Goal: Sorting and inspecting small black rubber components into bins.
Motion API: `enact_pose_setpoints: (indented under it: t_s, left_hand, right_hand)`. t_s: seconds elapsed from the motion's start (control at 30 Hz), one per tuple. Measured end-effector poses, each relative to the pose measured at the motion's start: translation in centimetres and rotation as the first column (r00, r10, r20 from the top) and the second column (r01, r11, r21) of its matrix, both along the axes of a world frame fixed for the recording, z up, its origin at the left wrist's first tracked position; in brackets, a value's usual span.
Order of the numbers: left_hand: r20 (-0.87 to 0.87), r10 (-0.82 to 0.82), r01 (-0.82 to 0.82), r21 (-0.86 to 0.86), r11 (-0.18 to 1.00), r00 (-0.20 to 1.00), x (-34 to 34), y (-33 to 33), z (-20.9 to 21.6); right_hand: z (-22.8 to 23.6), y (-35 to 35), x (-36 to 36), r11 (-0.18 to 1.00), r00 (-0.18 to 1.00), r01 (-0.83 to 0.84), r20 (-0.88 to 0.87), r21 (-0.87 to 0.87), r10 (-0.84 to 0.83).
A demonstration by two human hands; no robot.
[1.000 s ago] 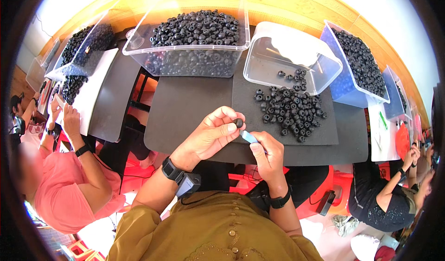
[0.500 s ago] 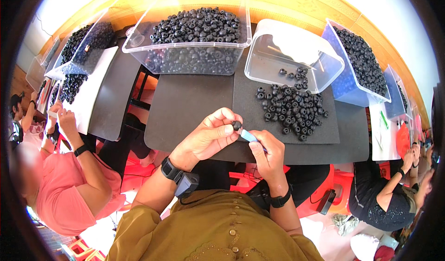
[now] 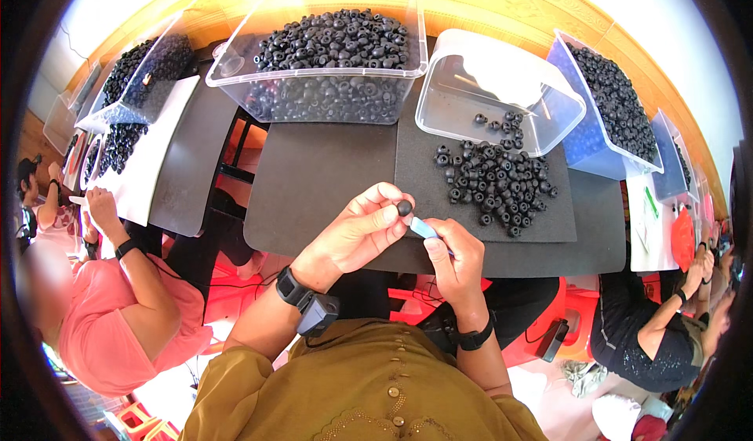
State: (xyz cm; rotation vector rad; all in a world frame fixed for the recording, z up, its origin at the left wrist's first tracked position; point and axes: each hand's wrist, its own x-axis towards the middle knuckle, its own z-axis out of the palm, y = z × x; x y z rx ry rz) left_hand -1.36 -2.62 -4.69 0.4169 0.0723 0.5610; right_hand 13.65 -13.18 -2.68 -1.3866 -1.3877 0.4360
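Between the thumb and fingers of my left hand (image 3: 353, 233) is a small round black bead-like piece (image 3: 404, 207), held just above the table's front part. My right hand (image 3: 456, 261) grips a slim tool with a light blue handle (image 3: 423, 228). Its tip is at the fingers of my left hand, close to the piece; the working end is too small to make out. Beyond both hands, a loose pile of similar black pieces (image 3: 502, 190), many showing a hole, lies on a dark mat (image 3: 420, 178).
A clear tub (image 3: 314, 100) full of black pieces stands at the back left. Behind the pile, another clear tub (image 3: 439, 119) lies tipped with a few pieces at its mouth. A filled bluish tub (image 3: 596, 147) stands right. Co-workers (image 3: 129, 308) sit on either side.
The black piece has turned slightly in my left fingers, and both hands have shifted a little to the right. A co-worker's hands at the left have moved.
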Motion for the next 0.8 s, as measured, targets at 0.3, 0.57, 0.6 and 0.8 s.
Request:
enact_pose_setpoints:
  t_s: [0.3,0.57,0.6,0.8]
  left_hand:
    - [-0.101,0.099,-0.082,0.168,0.982,0.99,-0.12,-0.01,0.82]
    - [-0.089,0.101,-0.082,0.196,0.977,0.991,-0.56,0.16,0.7]
    - [-0.095,0.104,-0.084,0.196,0.977,0.99,-0.57,0.13,0.8]
    - [-0.107,0.109,-0.087,0.193,0.977,0.988,-0.56,0.09,0.8]
  right_hand:
    - [-0.38,0.22,0.01,1.0,0.999,0.01,0.047,0.027,-0.011]
    - [-0.24,0.18,-0.05,0.999,0.998,0.014,0.06,0.035,-0.016]
    - [-0.19,0.17,-0.07,0.999,0.998,0.017,0.058,0.032,-0.019]
    - [-0.31,0.23,-0.07,0.999,0.996,0.019,0.086,0.039,-0.023]
